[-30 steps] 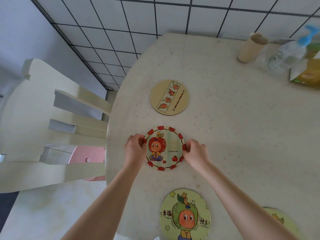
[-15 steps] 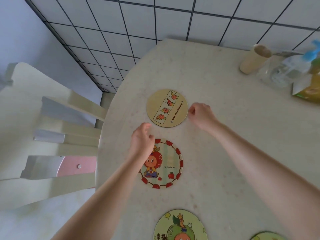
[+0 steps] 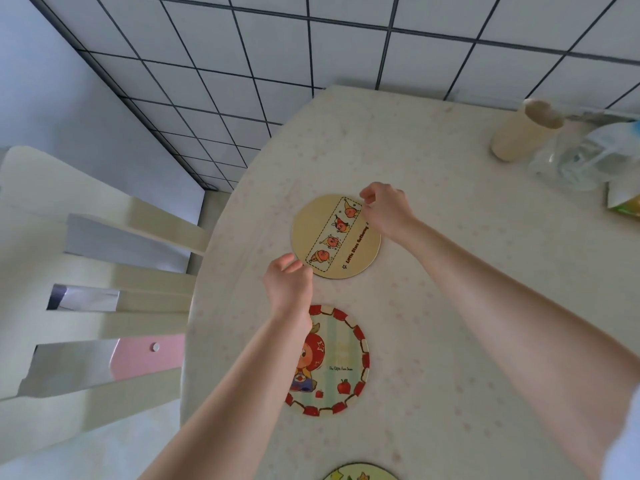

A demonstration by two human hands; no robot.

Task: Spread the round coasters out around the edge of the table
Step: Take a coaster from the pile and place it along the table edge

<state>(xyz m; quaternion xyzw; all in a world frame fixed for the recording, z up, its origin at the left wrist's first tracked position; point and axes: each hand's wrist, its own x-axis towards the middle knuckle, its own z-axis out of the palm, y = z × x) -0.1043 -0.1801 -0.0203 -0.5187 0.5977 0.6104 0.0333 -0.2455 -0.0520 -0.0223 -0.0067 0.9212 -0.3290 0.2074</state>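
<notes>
Tan coaster (image 3: 334, 237) lies flat between both hands. Left hand (image 3: 288, 285) curls at its near-left rim, right hand (image 3: 384, 211) at its far-right; whether either grips is unclear.

Soft, even daylight is filling the scene, a bit cool and washed out on the wall at left. Shadows are lying faint and diffuse under the forearms. No harsh glare; only a pale sheen is showing on the chair slats (image 3: 90, 299). Wide-angle lens is bending the floor tile lines (image 3: 311, 46) and stretching the frame edges. Clear bottle (image 3: 585, 157) at right edge is smearing into blur. The tan coaster (image 3: 320, 233) print is staying readable, though slightly soft.
</notes>
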